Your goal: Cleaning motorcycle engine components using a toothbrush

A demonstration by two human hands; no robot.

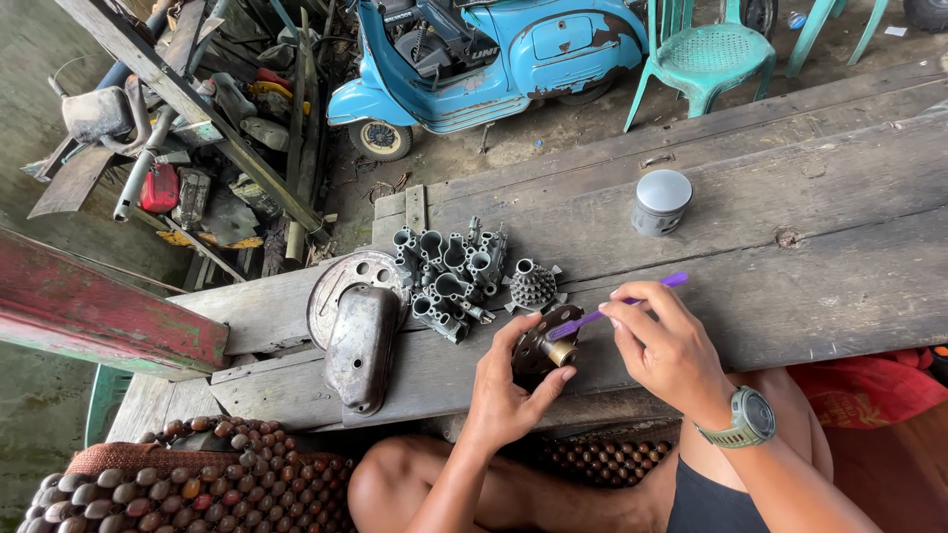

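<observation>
While the blue scooter (pixel 494 59) sits parked beyond the plank worktop (pixel 790 257), the cleaning step looks to be underway at its near edge. Metal cover (pixel 362 345) and grey carburettor casting (pixel 449 281) lie left (untouched just now). Left hand (pixel 506 390) wraps a round metal part (pixel 541 347); right hand (pixel 667 345) pinches a purple brush (pixel 617 304), bristle end on it. Next, I'd judge, calls for steady scrubbing and turning the part.
</observation>
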